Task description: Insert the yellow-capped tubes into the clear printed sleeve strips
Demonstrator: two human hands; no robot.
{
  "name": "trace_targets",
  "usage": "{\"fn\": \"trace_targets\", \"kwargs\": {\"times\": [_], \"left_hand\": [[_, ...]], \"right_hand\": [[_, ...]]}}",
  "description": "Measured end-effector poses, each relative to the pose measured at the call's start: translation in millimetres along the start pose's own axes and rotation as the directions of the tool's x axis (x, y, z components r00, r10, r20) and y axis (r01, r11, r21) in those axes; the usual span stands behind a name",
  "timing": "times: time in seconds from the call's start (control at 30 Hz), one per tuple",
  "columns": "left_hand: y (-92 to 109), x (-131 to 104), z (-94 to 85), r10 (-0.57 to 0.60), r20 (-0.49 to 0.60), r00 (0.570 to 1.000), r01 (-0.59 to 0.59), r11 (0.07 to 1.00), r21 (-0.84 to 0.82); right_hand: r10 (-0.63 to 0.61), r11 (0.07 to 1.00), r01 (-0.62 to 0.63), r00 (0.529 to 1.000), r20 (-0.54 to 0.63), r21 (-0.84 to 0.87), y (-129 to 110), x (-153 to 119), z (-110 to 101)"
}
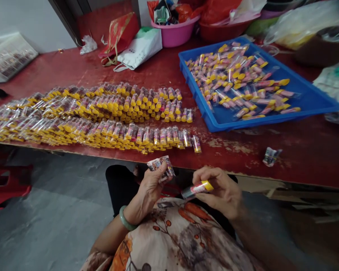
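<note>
My left hand pinches a small stack of printed cards just off the table's front edge. In my right hand is a clear plastic tube with a yellow cap and a pink printed piece inside, tilted over my lap. Long stacked rows of the same yellow-capped tubes lie on the red table to the left, and one tube sits at the right end of the front row. A blue tray at the right holds a loose heap of pink and yellow tubes.
A small bundle of printed pieces lies near the right front edge of the red table. Along the back are a pink basin, a red bag and a white bag. A red stool stands at lower left.
</note>
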State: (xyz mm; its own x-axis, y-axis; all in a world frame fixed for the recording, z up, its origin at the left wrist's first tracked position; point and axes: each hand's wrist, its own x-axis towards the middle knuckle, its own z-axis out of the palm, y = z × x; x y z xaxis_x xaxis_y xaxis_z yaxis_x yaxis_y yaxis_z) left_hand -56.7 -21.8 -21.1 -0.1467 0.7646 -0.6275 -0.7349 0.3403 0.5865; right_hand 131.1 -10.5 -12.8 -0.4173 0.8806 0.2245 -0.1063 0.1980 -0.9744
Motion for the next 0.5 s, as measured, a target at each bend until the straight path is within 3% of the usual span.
{"fn": "trace_targets", "kwargs": {"times": [0.17,0.27,0.4,0.5], "left_hand": [[2.0,-2.0,8.3,-0.035,-0.003,0.999,0.034,0.999,-0.034],[4.8,-5.3,8.6,-0.057,-0.002,0.998,0.056,0.997,-0.053],[5.7,-8.5,5.4,-0.068,0.008,0.998,0.068,0.994,-0.080],[5.3,-9.8,3.8,-0.084,0.015,0.996,0.085,0.994,-0.075]], "right_hand": [[-0.203,0.948,0.161,0.970,-0.131,-0.273,3.2,0.8,20.4],[-0.372,0.816,0.266,0.921,-0.114,-0.513,7.8,-0.9,26.2],[-0.579,0.592,0.385,0.814,-0.041,-0.708,12.2,-2.5,34.5],[-0.594,0.586,0.390,0.803,-0.049,-0.710,13.5,-2.0,42.0]]}}
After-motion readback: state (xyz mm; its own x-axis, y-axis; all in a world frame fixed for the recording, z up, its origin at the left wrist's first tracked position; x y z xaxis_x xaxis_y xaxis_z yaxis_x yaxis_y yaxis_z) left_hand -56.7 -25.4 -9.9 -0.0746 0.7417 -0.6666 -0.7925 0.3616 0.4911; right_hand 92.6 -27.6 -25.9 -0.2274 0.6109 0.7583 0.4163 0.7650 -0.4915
